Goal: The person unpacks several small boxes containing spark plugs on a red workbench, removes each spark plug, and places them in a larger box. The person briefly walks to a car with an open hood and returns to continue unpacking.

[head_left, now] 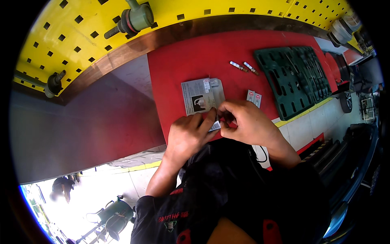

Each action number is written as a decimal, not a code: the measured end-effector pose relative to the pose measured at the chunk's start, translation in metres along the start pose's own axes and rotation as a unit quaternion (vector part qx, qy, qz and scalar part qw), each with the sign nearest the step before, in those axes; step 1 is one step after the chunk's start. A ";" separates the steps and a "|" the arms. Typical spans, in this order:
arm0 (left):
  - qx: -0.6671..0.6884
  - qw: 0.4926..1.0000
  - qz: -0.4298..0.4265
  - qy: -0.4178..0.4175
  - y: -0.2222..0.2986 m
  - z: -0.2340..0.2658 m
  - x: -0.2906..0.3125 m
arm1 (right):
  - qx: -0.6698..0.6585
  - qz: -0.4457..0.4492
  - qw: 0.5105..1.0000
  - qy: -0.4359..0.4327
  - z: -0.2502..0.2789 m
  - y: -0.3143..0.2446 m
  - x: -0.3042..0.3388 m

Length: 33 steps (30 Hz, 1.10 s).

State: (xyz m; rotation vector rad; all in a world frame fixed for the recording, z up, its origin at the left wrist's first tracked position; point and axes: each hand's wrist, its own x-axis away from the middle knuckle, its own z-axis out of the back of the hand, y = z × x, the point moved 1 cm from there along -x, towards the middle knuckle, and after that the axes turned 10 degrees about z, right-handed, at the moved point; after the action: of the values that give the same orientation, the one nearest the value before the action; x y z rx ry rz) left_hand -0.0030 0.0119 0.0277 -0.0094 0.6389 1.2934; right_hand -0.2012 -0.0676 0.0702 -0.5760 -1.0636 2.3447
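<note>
My left hand has its fingers closed round a small white box with a barcode, held low over the red mat. My right hand pinches at the same box from the other side, thumb and forefinger curled; what lies between these fingertips is hidden. Just beyond my hands lies a grey printed package with a picture of a spark plug on it. Two small white and red boxes sit side by side past my right hand. Farther back, one spark plug lies beside another spark plug.
A dark green tool case lies open at the right with tools in its slots. Behind the bench rises a yellow pegboard carrying metal parts. A bare grey metal surface adjoins the mat's left edge. A car stands at the right.
</note>
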 end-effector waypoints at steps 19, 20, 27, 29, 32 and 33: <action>0.038 0.999 0.038 -0.007 0.005 -0.005 0.016 | -0.030 0.028 0.999 -0.018 0.002 0.001 0.007; 0.039 0.998 0.040 -0.006 0.006 -0.006 0.016 | -0.033 0.030 0.999 -0.022 0.002 0.003 0.007; 0.046 0.998 0.034 -0.011 0.006 -0.005 0.017 | -0.028 0.035 0.998 -0.039 0.003 0.005 0.009; 0.038 0.999 0.035 -0.018 0.010 -0.004 0.016 | -0.032 0.033 0.998 -0.043 0.002 0.008 0.008; 0.024 0.999 0.033 -0.009 0.015 -0.003 0.018 | -0.062 0.019 0.996 -0.054 0.002 0.008 0.005; 0.019 0.999 0.033 -0.007 0.016 -0.002 0.017 | -0.064 0.018 0.996 -0.057 0.004 0.008 0.005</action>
State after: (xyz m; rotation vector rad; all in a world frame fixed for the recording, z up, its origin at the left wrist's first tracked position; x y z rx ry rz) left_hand -0.0162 0.0311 0.0238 0.0530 0.6574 1.3441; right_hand -0.2093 -0.0715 0.0653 -0.5173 -1.2732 2.3759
